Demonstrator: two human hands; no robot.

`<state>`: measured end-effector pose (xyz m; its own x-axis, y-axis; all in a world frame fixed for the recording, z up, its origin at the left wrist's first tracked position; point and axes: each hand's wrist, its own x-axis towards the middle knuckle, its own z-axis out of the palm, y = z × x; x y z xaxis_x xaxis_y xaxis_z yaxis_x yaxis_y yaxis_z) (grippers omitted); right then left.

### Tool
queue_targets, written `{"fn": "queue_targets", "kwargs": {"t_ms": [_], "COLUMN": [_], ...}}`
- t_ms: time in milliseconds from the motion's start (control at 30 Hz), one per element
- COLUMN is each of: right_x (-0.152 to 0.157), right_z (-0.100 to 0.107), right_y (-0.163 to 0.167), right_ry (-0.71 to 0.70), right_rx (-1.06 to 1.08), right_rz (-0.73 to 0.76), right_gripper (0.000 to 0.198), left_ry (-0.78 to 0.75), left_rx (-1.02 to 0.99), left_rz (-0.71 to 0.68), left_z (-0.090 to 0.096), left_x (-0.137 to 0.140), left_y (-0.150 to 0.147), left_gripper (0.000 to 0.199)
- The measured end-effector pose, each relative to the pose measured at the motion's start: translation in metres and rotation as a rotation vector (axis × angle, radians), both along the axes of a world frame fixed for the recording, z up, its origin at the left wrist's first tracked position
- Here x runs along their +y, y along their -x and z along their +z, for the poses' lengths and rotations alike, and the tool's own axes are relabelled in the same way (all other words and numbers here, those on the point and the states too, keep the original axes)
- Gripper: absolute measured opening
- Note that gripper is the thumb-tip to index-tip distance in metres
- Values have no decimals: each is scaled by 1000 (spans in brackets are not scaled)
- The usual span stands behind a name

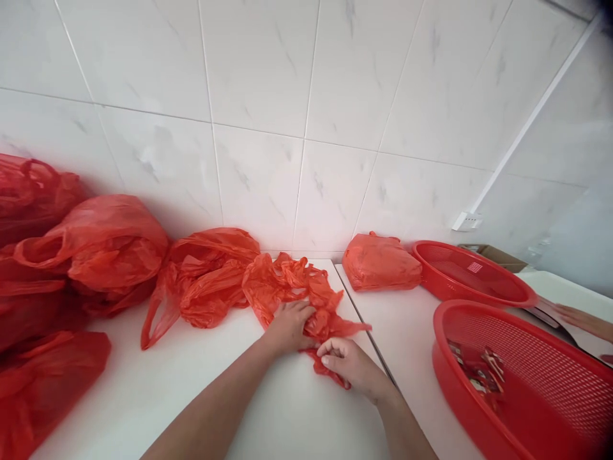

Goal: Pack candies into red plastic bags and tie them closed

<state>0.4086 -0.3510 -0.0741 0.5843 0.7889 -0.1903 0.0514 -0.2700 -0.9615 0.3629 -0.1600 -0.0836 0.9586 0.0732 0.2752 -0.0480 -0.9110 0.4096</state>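
Crumpled red plastic bags (275, 281) lie bunched on the white table in front of me. My left hand (290, 329) rests over the near part of this bunch, its fingers curled around the thin plastic. My right hand (352, 367) is just to the right, fingers bent and thumb drawn in against a loose end of red plastic bag (330, 372). Part of that end is hidden behind the fingers. Left of the bunch sits another loosely heaped red plastic bag (211, 287) with a handle loop trailing on the table.
Several filled red bags (115, 243) crowd the left. A packed red bag (380, 262) stands by the tiled wall. At right are a red basket (443, 345) holding small packets (483, 377) and another red basket (431, 281). Another person's hand (582, 317) shows at the far right.
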Motion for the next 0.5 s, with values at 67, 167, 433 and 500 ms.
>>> {"fn": "queue_targets", "kwargs": {"t_ms": [67, 167, 433, 500], "right_x": [-6, -17, -21, -9], "right_z": [5, 14, 16, 12], "right_y": [-3, -11, -14, -4], "right_ry": [42, 79, 144, 134], "right_rx": [-29, -59, -197, -259], "right_rz": [14, 16, -20, 21], "right_gripper": [17, 18, 18, 24], "left_ry": [24, 59, 114, 93], "left_rx": [-4, -40, -213, -220], "left_rz": [174, 410, 428, 260], "left_z": [-3, -4, 27, 32], "left_x": [20, 49, 39, 13], "left_y": [-4, -3, 7, 4], "left_gripper": [62, 55, 38, 44]}}
